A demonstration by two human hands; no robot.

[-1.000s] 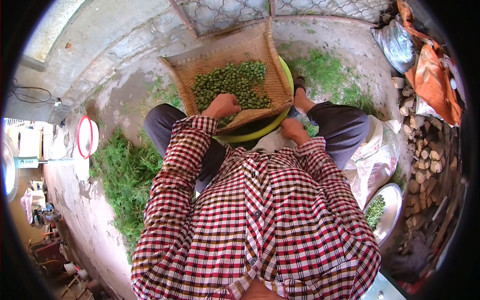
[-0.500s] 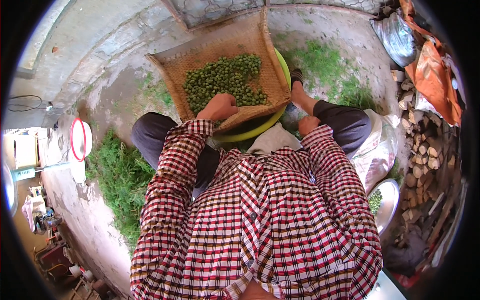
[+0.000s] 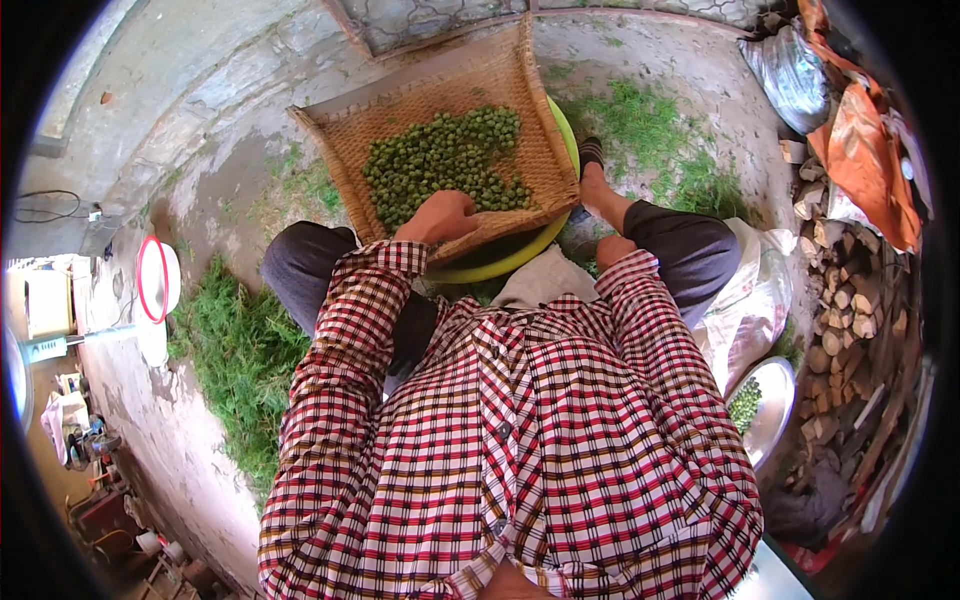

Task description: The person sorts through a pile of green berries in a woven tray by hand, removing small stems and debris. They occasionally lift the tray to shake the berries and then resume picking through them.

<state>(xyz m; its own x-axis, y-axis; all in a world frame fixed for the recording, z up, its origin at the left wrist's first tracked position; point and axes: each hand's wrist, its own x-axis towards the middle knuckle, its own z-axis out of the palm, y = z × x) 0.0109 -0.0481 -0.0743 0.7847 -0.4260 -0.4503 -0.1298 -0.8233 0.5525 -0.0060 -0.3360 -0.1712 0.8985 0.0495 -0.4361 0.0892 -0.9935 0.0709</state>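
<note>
A woven winnowing tray [image 3: 330,140] with a raised rim rests tilted over a yellow-green tub [image 3: 500,265]. Small round green pods [image 3: 430,155] are heaped in its middle. My left hand [image 3: 440,218] lies over the near side of the tray, at the lower edge of the heap. Its fingers are curled, and whatever they hold is hidden. Just right of the tub, beside my bent right leg, my right hand [image 3: 613,250] is closed like a fist. I cannot see inside it. A pale cloth [image 3: 543,278] lies between my legs.
Uprooted green plants [image 3: 240,340] are piled on the left, with more greenery [image 3: 650,140] beyond my right foot. A metal bowl [image 3: 775,410] holding small green peas stands at right, near a white sack [image 3: 750,300] and stacked firewood [image 3: 845,320]. An orange sheet [image 3: 870,160] hangs behind.
My right hand has shifted slightly down and to the left beside my leg. My left hand stays curled at the heap's near edge, and the tray and pods look almost the same.
</note>
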